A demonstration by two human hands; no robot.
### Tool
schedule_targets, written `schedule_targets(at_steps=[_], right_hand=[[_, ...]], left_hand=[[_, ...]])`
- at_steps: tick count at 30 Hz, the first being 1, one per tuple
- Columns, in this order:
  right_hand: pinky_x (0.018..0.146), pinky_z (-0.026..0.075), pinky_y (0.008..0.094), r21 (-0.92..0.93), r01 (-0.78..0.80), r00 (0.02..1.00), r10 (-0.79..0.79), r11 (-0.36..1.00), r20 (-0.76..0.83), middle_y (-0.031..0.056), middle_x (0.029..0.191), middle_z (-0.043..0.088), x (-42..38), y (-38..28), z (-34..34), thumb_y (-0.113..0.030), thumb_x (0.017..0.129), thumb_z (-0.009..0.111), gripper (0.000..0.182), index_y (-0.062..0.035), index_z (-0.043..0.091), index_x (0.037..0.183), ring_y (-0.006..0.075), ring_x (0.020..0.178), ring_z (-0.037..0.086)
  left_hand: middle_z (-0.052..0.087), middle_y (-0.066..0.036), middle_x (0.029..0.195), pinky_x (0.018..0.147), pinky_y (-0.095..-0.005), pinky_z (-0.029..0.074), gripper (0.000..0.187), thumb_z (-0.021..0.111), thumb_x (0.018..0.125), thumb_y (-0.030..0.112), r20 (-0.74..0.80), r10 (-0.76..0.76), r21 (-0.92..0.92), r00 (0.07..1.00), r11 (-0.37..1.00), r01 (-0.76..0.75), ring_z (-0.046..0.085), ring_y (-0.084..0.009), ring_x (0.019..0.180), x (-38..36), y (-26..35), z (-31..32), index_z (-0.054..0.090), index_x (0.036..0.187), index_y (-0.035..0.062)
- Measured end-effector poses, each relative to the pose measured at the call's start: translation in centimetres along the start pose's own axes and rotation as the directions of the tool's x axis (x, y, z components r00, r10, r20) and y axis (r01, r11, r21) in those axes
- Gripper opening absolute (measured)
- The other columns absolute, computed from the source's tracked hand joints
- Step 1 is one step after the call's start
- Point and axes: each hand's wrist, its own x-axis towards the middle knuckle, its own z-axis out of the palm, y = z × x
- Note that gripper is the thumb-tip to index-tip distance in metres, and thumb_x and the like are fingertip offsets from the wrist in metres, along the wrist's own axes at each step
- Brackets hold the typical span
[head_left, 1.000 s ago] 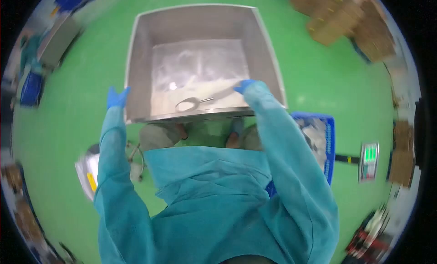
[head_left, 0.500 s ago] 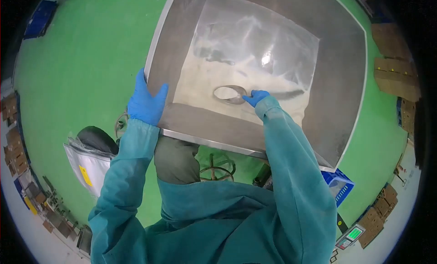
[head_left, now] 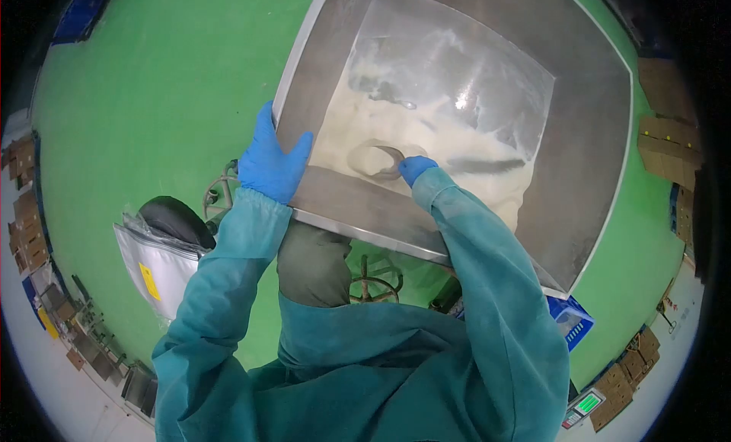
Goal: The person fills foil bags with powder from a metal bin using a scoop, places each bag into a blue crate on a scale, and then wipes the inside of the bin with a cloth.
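Observation:
A large square metal bin (head_left: 585, 137) holds a bed of pale, cream-white powder (head_left: 487, 187) along its near side. My right hand (head_left: 416, 169), in a blue glove, is closed around the handle of a metal scoop (head_left: 392, 159). The scoop sits low in the powder, with a heap of powder in its bowl; its handle is hidden in my fist. Gloved in blue as well, my left hand (head_left: 276, 156) straddles the bin's left rim near the front corner, thumb inside and fingers along the outer side.
At the lower left lies a silvery bag (head_left: 164, 271) with a yellow label, beside a dark rounded object (head_left: 177, 220). A blue crate (head_left: 571, 320) stands by the bin's near right corner, with a lit scale display (head_left: 588, 404) below it. Cardboard boxes (head_left: 668, 149) line the right side.
The scoop has gone from lying nearly bare on the powder to being pushed into it, and its bowl is now heaped. My view has shifted slightly; my left hand keeps to the rim.

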Motion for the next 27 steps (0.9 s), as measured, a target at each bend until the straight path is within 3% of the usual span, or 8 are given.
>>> schedule_targets(at_steps=[8,16,18,20,21,22,23,27], right_hand=[[0.087,0.046,0.0442,0.006,-0.139,0.977,0.138,0.990,-0.162,0.0163,0.102,0.064,-11.3,4.3,-7.4,-0.038,0.089,0.039,0.043,-0.0071,0.067,0.097,0.0370,0.095,0.059],[0.074,0.048,0.0414,0.399,-0.119,0.878,0.284,0.909,-0.384,0.0134,0.080,0.067,-25.2,8.4,-9.6,-0.040,0.087,0.044,0.044,-0.0050,0.068,0.078,0.0299,0.075,0.063],[0.068,0.049,0.0389,0.322,-0.121,0.884,0.249,0.939,-0.395,0.0124,0.078,0.067,-29.4,9.0,-9.2,-0.039,0.084,0.046,0.039,-0.0079,0.069,0.078,0.0277,0.070,0.063],[0.067,0.049,0.0409,0.399,-0.113,0.843,0.301,0.910,-0.447,0.0157,0.079,0.065,-31.6,11.4,-6.5,-0.035,0.081,0.051,0.030,-0.0113,0.069,0.080,0.0306,0.069,0.063],[0.070,0.048,0.0427,0.183,-0.108,0.785,0.197,0.977,-0.587,0.0163,0.077,0.065,-32.8,13.1,-4.4,-0.033,0.081,0.052,0.028,-0.0108,0.069,0.080,0.0323,0.070,0.063],[0.070,0.049,0.0420,0.591,-0.132,0.750,0.470,0.796,-0.465,0.0154,0.077,0.065,-36.9,12.6,-3.7,-0.032,0.082,0.052,0.029,-0.0082,0.069,0.080,0.0324,0.070,0.062],[0.069,0.048,0.0400,0.652,-0.079,0.687,0.515,0.754,-0.513,0.0146,0.076,0.066,-41.0,12.1,-2.8,-0.035,0.083,0.052,0.033,-0.0056,0.068,0.079,0.0307,0.069,0.062],[0.066,0.048,0.0351,0.884,-0.075,0.538,0.765,0.461,-0.354,0.0113,0.073,0.067,-54.5,13.5,4.6,-0.037,0.083,0.053,0.037,-0.0028,0.067,0.078,0.0238,0.067,0.063]], left_hand=[[0.052,-0.020,0.126,0.091,-0.0426,0.044,0.072,0.065,0.078,0.036,0.032,-0.018,0.014,0.999,1.000,0.018,0.055,-0.0377,0.109,0.6,-1.5,0.7,0.033,0.134,0.0048],[0.048,-0.022,0.130,0.098,-0.0400,0.041,0.076,0.067,0.077,0.036,-0.006,0.008,0.014,1.000,1.000,-0.008,0.049,-0.0351,0.119,0.1,-1.1,0.2,0.033,0.135,0.0010],[0.044,-0.023,0.133,0.099,-0.0391,0.040,0.077,0.069,0.077,0.032,0.069,-0.029,-0.080,0.997,0.996,0.034,0.051,-0.0347,0.116,0.7,-3.4,0.5,0.031,0.137,0.0017],[0.040,-0.021,0.135,0.089,-0.0431,0.050,0.072,0.068,0.081,0.018,0.126,-0.051,-0.699,0.991,0.704,0.125,0.052,-0.0333,0.111,-2.7,-3.8,0.6,0.027,0.139,0.0045],[0.040,-0.022,0.133,0.084,-0.0441,0.053,0.072,0.067,0.081,0.012,0.136,-0.027,-0.585,0.990,0.804,0.102,0.053,-0.0337,0.110,-4.8,-2.4,-0.5,0.026,0.139,0.0058],[0.041,-0.021,0.133,0.088,-0.0417,0.051,0.072,0.067,0.080,0.011,0.142,0.247,-0.666,0.959,0.740,-0.092,0.053,-0.0318,0.110,-6.8,-3.4,-1.3,0.027,0.139,0.0023],[0.041,-0.021,0.133,0.092,-0.0393,0.047,0.069,0.068,0.079,0.010,-0.058,0.419,-0.369,0.906,0.834,-0.410,0.052,-0.0286,0.112,-3.0,-10.6,1.4,0.031,0.136,-0.0028],[0.047,-0.021,0.126,0.094,-0.0451,0.041,0.054,0.065,0.084,0.025,-0.244,0.676,0.391,0.695,0.725,-0.568,0.049,-0.0346,0.111,-14.4,-4.7,-4.7,0.046,0.128,-0.0006]])
